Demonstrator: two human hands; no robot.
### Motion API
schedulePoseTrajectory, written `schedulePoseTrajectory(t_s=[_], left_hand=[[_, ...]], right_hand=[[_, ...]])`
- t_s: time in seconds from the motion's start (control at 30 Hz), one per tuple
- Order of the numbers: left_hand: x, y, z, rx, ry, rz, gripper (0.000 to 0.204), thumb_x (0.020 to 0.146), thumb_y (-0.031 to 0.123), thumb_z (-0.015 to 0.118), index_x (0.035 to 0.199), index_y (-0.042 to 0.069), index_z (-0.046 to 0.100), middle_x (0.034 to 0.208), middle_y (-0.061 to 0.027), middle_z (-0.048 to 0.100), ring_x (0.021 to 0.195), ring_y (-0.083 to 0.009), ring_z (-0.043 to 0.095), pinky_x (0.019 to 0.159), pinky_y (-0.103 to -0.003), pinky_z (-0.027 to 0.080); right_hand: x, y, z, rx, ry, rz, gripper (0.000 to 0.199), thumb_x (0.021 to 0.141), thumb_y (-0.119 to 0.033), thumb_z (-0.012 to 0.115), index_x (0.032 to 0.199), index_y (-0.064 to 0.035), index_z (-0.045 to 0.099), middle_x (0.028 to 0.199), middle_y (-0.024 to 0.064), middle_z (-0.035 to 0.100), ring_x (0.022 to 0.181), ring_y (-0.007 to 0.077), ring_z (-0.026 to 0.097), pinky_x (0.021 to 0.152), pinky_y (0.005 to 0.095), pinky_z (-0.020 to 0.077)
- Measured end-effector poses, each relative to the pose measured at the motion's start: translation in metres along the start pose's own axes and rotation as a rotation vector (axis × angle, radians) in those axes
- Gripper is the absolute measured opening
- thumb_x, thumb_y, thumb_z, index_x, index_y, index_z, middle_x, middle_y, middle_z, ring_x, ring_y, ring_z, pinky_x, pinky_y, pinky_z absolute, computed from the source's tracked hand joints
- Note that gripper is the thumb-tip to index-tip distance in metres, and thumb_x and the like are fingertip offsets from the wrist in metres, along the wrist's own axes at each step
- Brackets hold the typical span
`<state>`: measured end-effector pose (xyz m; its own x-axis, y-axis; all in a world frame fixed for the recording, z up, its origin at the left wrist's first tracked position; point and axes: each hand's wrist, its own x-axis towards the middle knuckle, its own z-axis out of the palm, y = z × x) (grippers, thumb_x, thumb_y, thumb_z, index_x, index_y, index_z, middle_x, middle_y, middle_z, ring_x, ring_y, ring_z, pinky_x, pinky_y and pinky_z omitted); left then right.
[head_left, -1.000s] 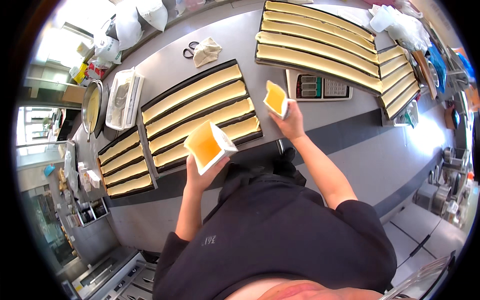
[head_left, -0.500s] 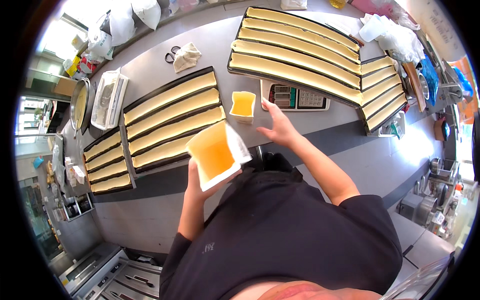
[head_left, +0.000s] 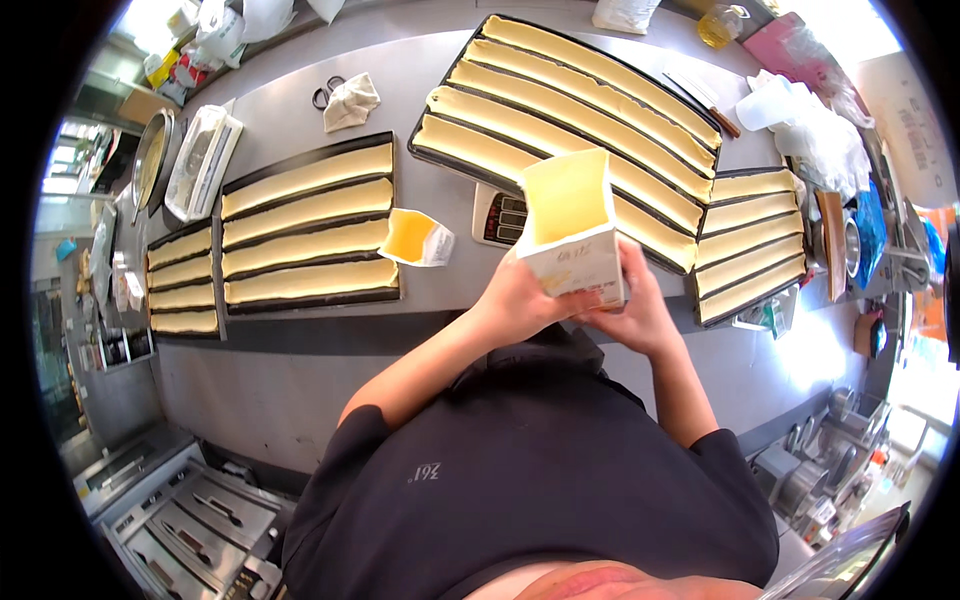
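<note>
A tall white carton (head_left: 575, 265) with its top cut open shows a yellow-orange inside. My left hand (head_left: 520, 300) is closed around its lower left side, and my right hand (head_left: 643, 315) grips its lower right side. To the left, a second open carton (head_left: 437, 247) with a yellow-orange inside sits by the right edge of a dark tray (head_left: 398, 165) lined with long pale-yellow strips. Partly hidden behind the held carton is a digital scale (head_left: 485, 222). Above it lies a large dark tray (head_left: 430, 158) of similar pale strips, whose near edge the carton overlaps.
Farther right, another tray of strips (head_left: 750, 235) stands near plastic bags (head_left: 825, 150). A smaller tray (head_left: 182, 285) is at the left, below a white lidded container (head_left: 205, 165). Scissors (head_left: 322, 93) and a cloth (head_left: 351, 103) lie at the back; a knife (head_left: 725, 122) rests behind the large tray.
The held carton has moved right and turned, and now stands in front of the scale. My right hand has come from beside the scale to grip it too. The view has shifted.
</note>
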<state>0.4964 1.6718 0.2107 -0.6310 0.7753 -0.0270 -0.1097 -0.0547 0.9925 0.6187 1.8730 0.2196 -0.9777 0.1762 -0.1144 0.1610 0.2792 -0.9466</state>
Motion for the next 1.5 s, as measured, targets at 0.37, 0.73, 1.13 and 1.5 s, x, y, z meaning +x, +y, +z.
schedulePoseTrajectory(t_s=[0.37, 0.73, 1.13, 1.5], left_hand=[[0.055, -0.052, 0.048, 0.064, 0.093, -0.099, 0.050, 0.099, 0.022, 0.091, 0.140, 0.001, 0.070, 0.130, -0.0139, 0.078, 0.119, -0.0223, 0.077, 0.106, -0.040, 0.061], [-0.095, -0.182, -0.030, 0.301, 0.264, -0.736, 0.032, 0.107, 0.027, 0.073, 0.113, -0.004, 0.079, 0.099, -0.0077, 0.082, 0.092, -0.0161, 0.074, 0.088, -0.034, 0.060], [-0.242, -0.320, -0.033, 0.494, 0.518, -1.067, 0.038, 0.103, 0.030, 0.069, 0.116, -0.004, 0.081, 0.103, -0.0250, 0.083, 0.099, -0.0403, 0.081, 0.091, -0.047, 0.062], [-0.227, -0.323, -0.029, 0.356, 0.746, -0.996, 0.033, 0.103, 0.027, 0.069, 0.114, -0.001, 0.081, 0.104, -0.0229, 0.083, 0.104, -0.0425, 0.080, 0.093, -0.049, 0.061]], right_hand=[[0.046, 0.029, -0.133, -0.165, -0.091, 0.061, 0.092, 0.071, -0.019, 0.105, 0.150, -0.0038, 0.060, 0.134, 0.0130, 0.076, 0.128, 0.0237, 0.070, 0.113, 0.0408, 0.0529], [0.077, 0.047, -0.163, -0.333, -0.221, 0.233, 0.088, 0.070, -0.026, 0.103, 0.146, -0.0049, 0.065, 0.127, 0.0147, 0.079, 0.123, 0.0267, 0.075, 0.110, 0.0411, 0.0551], [0.085, 0.059, -0.158, -0.332, -0.278, 0.286, 0.078, 0.074, -0.012, 0.097, 0.144, -0.0043, 0.064, 0.123, 0.0110, 0.078, 0.118, 0.0216, 0.073, 0.108, 0.0393, 0.0558], [0.086, 0.065, -0.164, -0.421, -0.288, 0.286, 0.075, 0.075, -0.011, 0.095, 0.142, -0.0032, 0.065, 0.122, 0.0123, 0.078, 0.117, 0.0229, 0.074, 0.108, 0.0392, 0.0559]])
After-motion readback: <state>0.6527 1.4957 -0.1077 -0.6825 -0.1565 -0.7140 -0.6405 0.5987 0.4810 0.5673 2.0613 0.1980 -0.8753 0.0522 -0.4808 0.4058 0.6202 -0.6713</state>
